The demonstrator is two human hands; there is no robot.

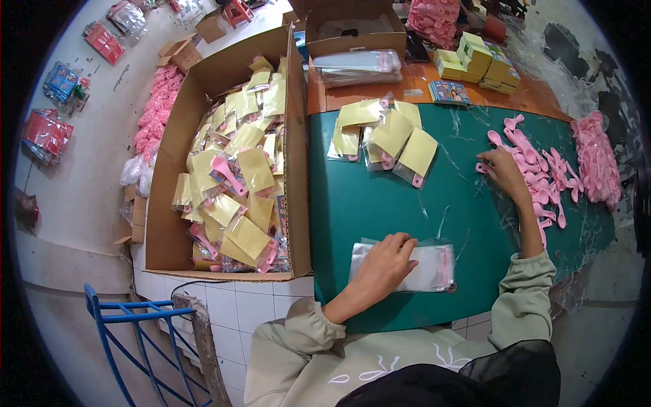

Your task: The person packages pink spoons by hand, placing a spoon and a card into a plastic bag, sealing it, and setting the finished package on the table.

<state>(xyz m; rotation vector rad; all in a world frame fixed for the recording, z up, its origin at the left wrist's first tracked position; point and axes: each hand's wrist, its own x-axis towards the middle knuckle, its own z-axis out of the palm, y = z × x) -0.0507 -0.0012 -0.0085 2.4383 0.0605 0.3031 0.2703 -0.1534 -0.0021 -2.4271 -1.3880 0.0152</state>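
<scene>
My left hand [388, 263] lies on a stack of clear plastic bags [434, 266] near the front edge of the green table, its fingers slightly bent and holding nothing. Over at the right, my right hand [503, 171] reaches to the near-left side of a loose pile of pink plastic spoons [542, 182]. Its fingertips are closed at a pink spoon, whose handle end [481, 167] shows beside them. Packed bags with yellow cards [393, 134] and pink spoons lie farther back on the table.
A large cardboard box [296, 169] full of packed bags stands left of the table. Behind are a bundle of plastic bags [358, 66], yellow card stacks [475, 57] and a small printed stack [449, 92]. A bagged spoon bundle [597, 159] sits far right; a blue metal frame [139, 315] stands lower left.
</scene>
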